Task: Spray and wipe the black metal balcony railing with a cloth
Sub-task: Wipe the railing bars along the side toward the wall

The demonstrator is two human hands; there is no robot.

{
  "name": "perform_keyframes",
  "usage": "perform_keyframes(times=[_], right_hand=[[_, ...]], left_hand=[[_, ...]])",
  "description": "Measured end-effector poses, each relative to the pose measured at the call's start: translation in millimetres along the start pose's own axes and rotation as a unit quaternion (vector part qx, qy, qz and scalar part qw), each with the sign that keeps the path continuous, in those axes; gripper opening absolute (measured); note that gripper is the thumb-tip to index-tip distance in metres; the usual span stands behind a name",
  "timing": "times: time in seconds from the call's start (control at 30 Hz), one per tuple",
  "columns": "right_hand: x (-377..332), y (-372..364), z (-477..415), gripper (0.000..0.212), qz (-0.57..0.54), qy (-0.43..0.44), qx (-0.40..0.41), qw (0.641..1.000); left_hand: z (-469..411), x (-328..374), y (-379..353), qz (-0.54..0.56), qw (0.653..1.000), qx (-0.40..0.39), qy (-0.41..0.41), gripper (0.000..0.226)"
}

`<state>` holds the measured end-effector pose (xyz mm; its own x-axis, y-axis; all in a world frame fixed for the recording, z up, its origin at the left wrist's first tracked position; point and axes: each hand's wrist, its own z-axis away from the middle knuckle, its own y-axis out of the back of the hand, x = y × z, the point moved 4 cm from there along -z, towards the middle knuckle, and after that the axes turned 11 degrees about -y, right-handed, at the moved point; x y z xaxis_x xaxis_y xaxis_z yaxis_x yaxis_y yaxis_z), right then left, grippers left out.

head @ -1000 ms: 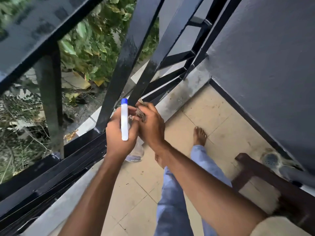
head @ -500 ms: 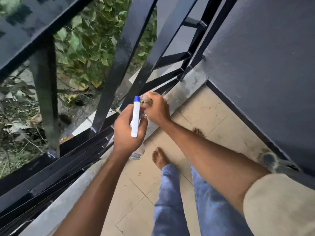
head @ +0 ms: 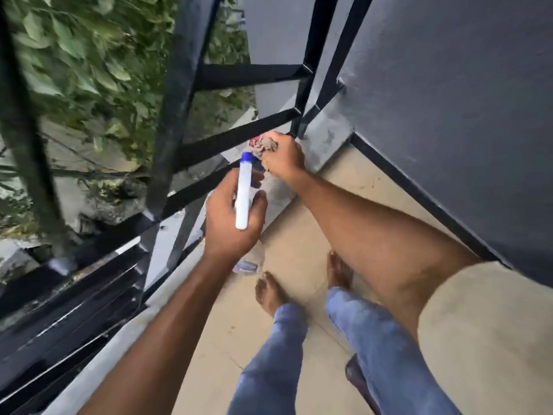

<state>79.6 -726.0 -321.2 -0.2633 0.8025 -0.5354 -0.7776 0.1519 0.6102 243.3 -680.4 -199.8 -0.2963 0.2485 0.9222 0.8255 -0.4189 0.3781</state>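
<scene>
The left hand point(head: 230, 223) is wrapped round a spray bottle point(head: 243, 193), its blue tip pointing away from the person. Just beyond it, the right hand point(head: 284, 158) clutches a bunched cloth point(head: 263, 144). The cloth is close under a low bar of the black railing point(head: 239, 134); contact is unclear.

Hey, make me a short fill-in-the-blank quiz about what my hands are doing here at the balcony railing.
1. The spray bottle in the left hand has a ____ tip.
2. The right hand grips a crumpled cloth near the railing, which is painted ____.
3. The person's feet are ____.
Missing words: blue, black, bare.
</scene>
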Motion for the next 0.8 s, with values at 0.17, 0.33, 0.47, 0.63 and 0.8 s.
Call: perform_keyframes(times=[0.17, 0.33, 0.47, 0.63, 0.8], right_hand=[[-9, -4, 51, 0.030, -0.010, 0.131, 0.000, 0.991], [19, -7, 26, 0.039, -0.104, 0.134, 0.023, 0.985], [49, -13, -48, 0.034, -0.182, -0.023, 0.097, 0.978], [71, -11, -93, 0.027, -0.251, -0.081, 0.152, 0.952], [65, -5, -93, 0.026, -0.247, -0.099, 0.131, 0.955]], left_hand=[[-12, -15, -17, -0.010, 1.000, 0.004, -0.021, 0.021], [-23, -38, -39, -0.010, 0.999, -0.012, -0.037, 0.019], [-32, -61, -53, -0.007, 0.999, 0.014, -0.051, 0.018], [-40, -84, -71, 0.003, 0.999, 0.017, -0.048, 0.021], [-42, -84, -72, -0.003, 0.999, 0.007, -0.037, 0.022]])
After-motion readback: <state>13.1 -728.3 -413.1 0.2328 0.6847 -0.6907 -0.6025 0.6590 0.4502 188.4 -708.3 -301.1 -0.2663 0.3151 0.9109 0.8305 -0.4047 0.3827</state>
